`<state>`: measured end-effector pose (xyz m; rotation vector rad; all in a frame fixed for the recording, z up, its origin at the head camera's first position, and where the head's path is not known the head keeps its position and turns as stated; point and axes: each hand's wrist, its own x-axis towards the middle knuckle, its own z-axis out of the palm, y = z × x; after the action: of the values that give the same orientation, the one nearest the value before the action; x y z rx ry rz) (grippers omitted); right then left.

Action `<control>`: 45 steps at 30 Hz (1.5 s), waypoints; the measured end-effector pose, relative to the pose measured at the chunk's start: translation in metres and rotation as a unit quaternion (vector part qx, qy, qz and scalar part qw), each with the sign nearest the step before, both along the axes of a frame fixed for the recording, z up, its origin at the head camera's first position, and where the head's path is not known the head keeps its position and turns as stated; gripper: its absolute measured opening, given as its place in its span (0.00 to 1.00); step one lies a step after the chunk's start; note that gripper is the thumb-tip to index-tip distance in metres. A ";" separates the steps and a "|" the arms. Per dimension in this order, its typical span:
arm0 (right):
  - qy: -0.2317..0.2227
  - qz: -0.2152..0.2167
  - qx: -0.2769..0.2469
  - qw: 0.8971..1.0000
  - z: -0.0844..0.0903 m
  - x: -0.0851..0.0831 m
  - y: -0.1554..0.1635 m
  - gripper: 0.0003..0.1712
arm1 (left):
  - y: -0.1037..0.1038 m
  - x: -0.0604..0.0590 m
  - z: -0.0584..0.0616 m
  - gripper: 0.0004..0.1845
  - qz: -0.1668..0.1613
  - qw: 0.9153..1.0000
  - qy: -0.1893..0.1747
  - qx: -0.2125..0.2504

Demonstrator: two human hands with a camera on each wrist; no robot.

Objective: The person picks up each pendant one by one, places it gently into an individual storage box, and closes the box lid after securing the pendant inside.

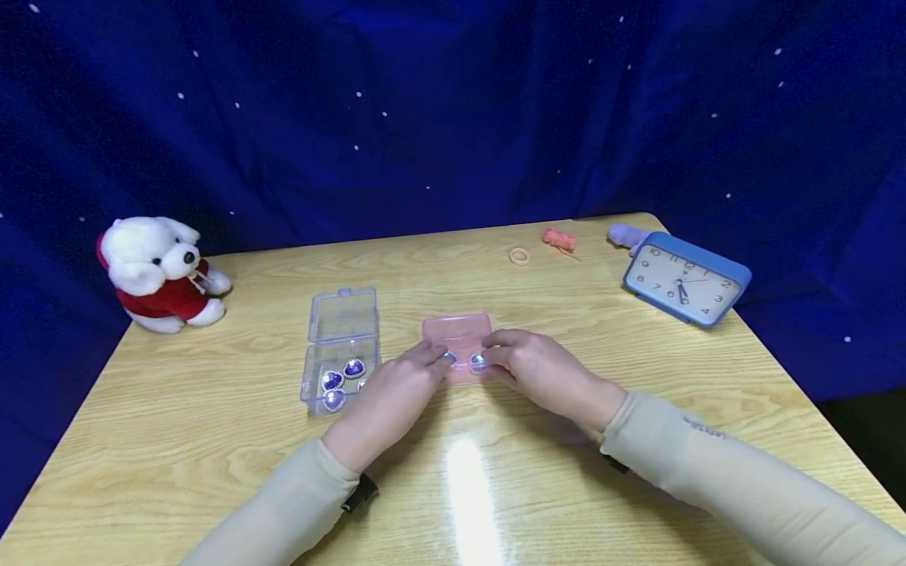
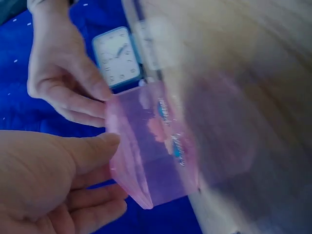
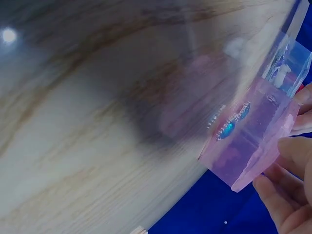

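At frame centre, both hands' fingers grasp the pink box, left hand, right hand. It holds blue gems; the clear box at left lies open with purple ones.

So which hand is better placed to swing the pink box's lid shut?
Probably the right hand: its fingers curl over the pink box by the raised lid. The left hand grips the near left edge, steadying it, with the clear box beside it.

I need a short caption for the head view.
Both hands, left hand and right hand, hold a pink box on a wooden table.
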<state>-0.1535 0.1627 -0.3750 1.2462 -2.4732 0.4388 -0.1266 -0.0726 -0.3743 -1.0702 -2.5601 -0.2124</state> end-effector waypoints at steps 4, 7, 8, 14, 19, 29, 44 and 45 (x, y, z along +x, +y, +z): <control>0.024 -0.006 0.019 1.000 0.000 0.001 -0.002 0.10 | -0.001 -0.004 -0.005 0.16 -0.015 0.999 0.039 -0.018; 0.033 -0.009 0.021 0.999 -0.002 0.003 -0.002 0.11 | -0.001 -0.006 -0.006 0.15 -0.019 0.999 0.042 -0.012; 0.035 -0.008 0.020 0.999 -0.003 0.003 -0.001 0.11 | 0.000 -0.007 -0.006 0.14 -0.020 0.999 0.039 -0.010; 0.055 -0.002 0.021 0.998 -0.007 0.006 -0.002 0.11 | 0.000 -0.006 -0.006 0.14 -0.015 0.999 0.032 -0.008; 0.059 -0.012 0.038 0.997 -0.005 0.006 -0.004 0.09 | -0.001 -0.007 -0.005 0.14 -0.016 0.999 0.027 -0.009; -0.029 -0.020 0.067 0.997 0.030 -0.008 -0.020 0.06 | -0.025 -0.012 0.009 0.20 -0.041 0.995 -0.046 0.076; -0.253 -0.092 -0.013 0.963 0.077 -0.093 -0.086 0.12 | -0.151 0.001 0.024 0.38 0.219 0.908 -0.268 0.236; -0.264 -0.096 -0.010 0.960 0.077 -0.097 -0.091 0.12 | -0.154 0.002 0.022 0.39 0.226 0.897 -0.293 0.243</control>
<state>-0.2510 0.0716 -0.2985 0.9545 -2.9829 0.8298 -0.1246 -0.2271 -0.3528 -0.2188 -2.9194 -1.1212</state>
